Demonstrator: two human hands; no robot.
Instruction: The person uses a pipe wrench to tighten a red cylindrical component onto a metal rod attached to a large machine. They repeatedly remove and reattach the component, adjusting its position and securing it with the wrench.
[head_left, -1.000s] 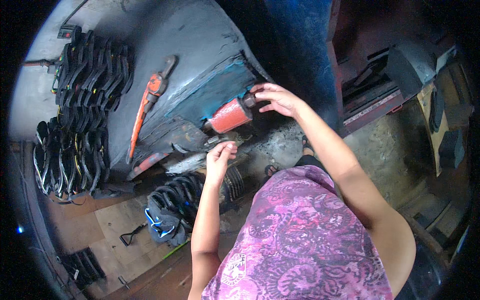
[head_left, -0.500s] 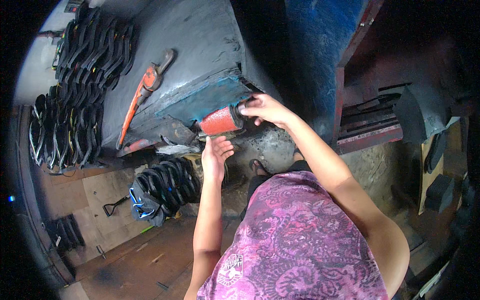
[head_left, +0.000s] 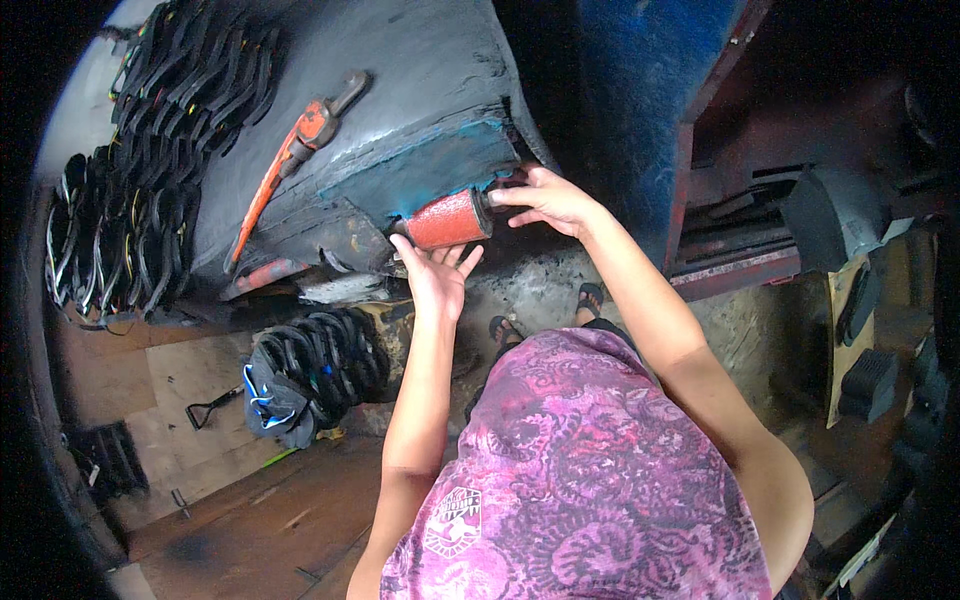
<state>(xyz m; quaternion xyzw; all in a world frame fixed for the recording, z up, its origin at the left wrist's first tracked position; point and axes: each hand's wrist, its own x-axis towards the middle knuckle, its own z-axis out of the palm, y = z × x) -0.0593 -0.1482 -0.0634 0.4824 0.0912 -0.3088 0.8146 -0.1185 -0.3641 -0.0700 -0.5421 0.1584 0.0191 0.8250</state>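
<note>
A red cylinder [head_left: 446, 220] with a dark end lies sideways along the front edge of a dark bench, below a blue-stained strip [head_left: 430, 168]. My left hand [head_left: 436, 276] is just under it, palm up, with fingers and thumb spread; the fingertips are at its lower side. At the cylinder's right end is my right hand [head_left: 548, 203], fingers stretched and apart. One fingertip reaches the dark end, and another finger extends up by the bench corner. Whether the cylinder is fixed to the bench is hidden.
An orange pipe wrench [head_left: 285, 165] rests on the dark sheet [head_left: 410, 70]. Bundles of black curved strips [head_left: 165, 170] are stacked at left; another black bundle [head_left: 325, 365] sits below the bench. A blue panel [head_left: 640, 90] and reddish metal frame [head_left: 735, 274] stand at right.
The view has shifted, so the bench appears higher. My left hand has come up closer under the cylinder with its fingers spreading. My right hand's fingers have straightened at the dark end.
</note>
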